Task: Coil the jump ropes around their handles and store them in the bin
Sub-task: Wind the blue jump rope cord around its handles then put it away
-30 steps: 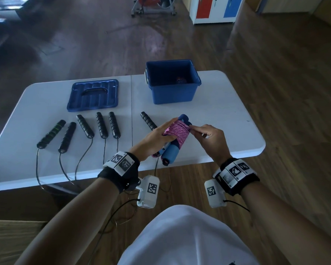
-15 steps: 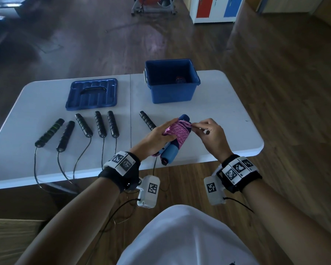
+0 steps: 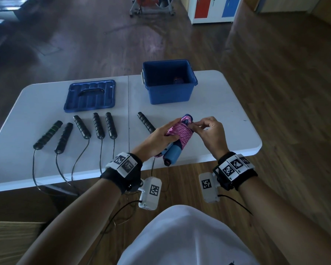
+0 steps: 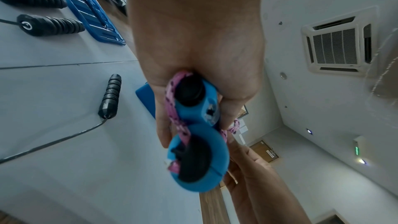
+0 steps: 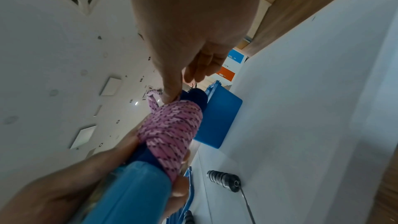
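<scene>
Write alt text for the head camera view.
Both hands, left hand and right hand, hold blue handles wrapped in pink rope over a white table. Behind sit an open blue bin and its lid.

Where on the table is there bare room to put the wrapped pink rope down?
Bare patches: the table right of the blue bin, out to its right edge, and the strip between the bin and the lid. The left half is crowded: black handles in a row, cords trailing over the near edge.
</scene>
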